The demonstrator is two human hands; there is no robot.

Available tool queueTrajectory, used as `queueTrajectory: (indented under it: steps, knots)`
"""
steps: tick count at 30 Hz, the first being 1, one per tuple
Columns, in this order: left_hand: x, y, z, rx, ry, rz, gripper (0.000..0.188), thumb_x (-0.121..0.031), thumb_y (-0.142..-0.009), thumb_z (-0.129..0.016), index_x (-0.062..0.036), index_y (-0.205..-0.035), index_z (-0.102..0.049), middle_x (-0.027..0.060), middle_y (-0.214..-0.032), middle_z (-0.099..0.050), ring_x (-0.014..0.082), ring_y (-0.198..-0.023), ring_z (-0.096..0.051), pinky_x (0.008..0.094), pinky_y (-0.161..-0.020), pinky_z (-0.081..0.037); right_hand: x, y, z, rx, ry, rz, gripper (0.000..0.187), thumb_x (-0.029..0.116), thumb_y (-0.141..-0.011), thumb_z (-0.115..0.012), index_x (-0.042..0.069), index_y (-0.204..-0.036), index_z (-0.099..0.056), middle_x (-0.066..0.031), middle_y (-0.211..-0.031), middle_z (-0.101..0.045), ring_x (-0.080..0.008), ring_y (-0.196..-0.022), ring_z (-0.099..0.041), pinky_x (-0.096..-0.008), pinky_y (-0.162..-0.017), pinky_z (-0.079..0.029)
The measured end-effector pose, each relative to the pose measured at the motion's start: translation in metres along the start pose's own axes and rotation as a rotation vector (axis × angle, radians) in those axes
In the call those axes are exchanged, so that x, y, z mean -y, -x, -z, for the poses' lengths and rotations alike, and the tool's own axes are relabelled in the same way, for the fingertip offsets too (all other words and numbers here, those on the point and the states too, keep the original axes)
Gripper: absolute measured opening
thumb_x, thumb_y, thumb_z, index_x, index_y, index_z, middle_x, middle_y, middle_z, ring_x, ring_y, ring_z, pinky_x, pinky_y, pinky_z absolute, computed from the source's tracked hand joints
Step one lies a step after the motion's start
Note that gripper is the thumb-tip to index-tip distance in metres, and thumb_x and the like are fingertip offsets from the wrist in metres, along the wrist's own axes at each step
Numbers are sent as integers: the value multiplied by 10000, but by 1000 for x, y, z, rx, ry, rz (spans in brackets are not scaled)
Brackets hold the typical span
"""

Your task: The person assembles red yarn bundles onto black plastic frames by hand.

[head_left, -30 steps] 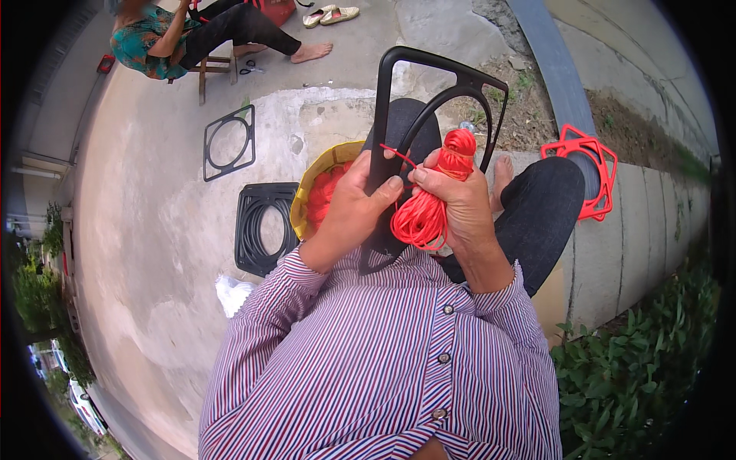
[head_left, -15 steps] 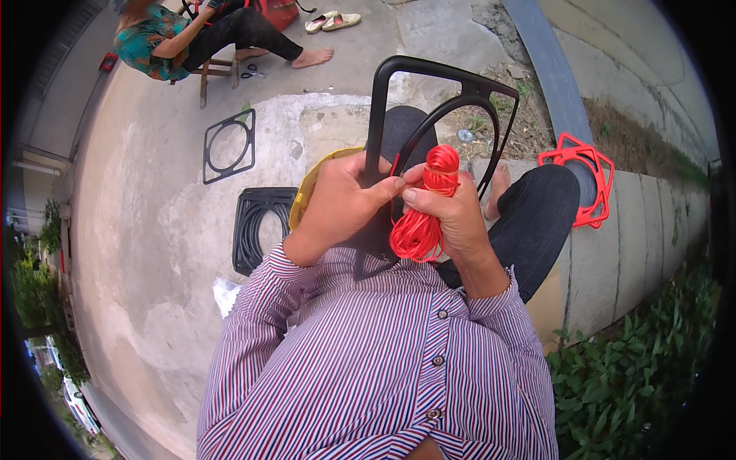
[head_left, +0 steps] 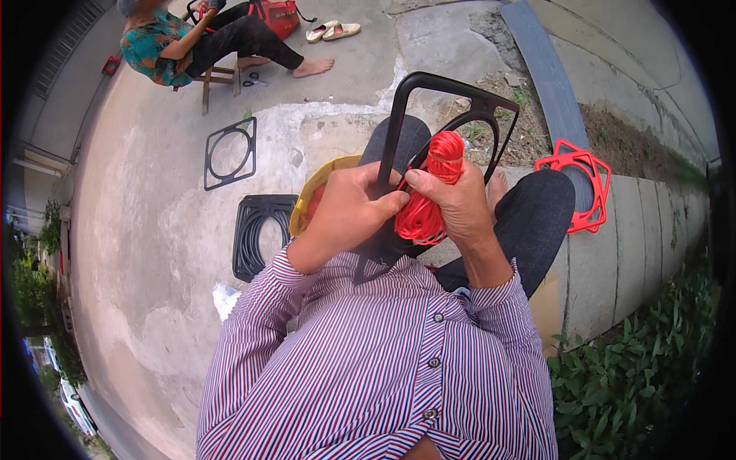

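1 left grip clamps 1 black frame; 1 right grip clamps 1 red cord bundle.

Up at top left, a co-worker in a patterned green-and-orange top sits on a low wooden stool, bare feet out over the concrete. Scissors lie on the ground just beside that stool! Look further along: pale shoes, side by side, with a red bag near them. Over on the right, a long grey strip runs beside bare soil. Lower right, leafy shrubs crowd in, and there, far left, a white car.
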State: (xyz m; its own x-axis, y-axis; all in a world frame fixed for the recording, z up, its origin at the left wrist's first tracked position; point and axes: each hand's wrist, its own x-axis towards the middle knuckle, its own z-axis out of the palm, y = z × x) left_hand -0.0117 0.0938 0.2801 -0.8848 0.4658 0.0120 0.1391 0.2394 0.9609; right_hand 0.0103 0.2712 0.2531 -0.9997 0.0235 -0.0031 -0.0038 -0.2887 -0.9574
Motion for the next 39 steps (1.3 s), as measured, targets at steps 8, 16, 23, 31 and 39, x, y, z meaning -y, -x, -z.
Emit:
queueTrajectory:
  steps: [8,16,23,31,39]
  knots:
    - [2,5,-13,-104,-35,-84,171,-123,-873,-670,29,-948,-653,34,-736,-638,69,-677,-567,238,-610,-458,1,0,0,-9,-33,-12,165,84,-825,-707,13,-939,-611,-11,-823,-633,-76,-720,-604,-234,-655,-504]
    - [9,1,-19,-160,-88,-171,161,-121,-912,-643,38,-931,-655,4,-725,-624,49,-659,-538,217,-580,-438,5,0,-1,-12,-123,12,153,45,-819,-702,12,-939,-611,-24,-827,-642,-97,-718,-627,-243,-667,-524]
    - [-3,-8,-4,-81,83,-125,180,-147,-914,-635,27,-876,-659,15,-692,-626,67,-625,-567,218,-567,-454,3,1,12,-38,-390,-25,178,67,-843,-654,13,-994,-578,-60,-862,-633,-156,-799,-638,-293,-757,-532]
    - [5,-11,2,-166,-160,-158,147,-112,-815,-674,30,-839,-647,106,-717,-618,183,-639,-603,321,-601,-470,45,23,13,164,-353,-22,682,54,-822,-668,-38,-1395,-311,-135,-1121,-617,-210,-1056,-609,-344,-949,-472]
    - [-12,-6,-8,-214,-388,-579,179,-91,-747,-670,26,-884,-674,211,-1476,-345,329,-1074,-510,396,-923,-430,46,1,20,92,29,64,612,125,-844,-723,-59,-1329,-397,-143,-1036,-668,-162,-918,-651,-278,-824,-520]
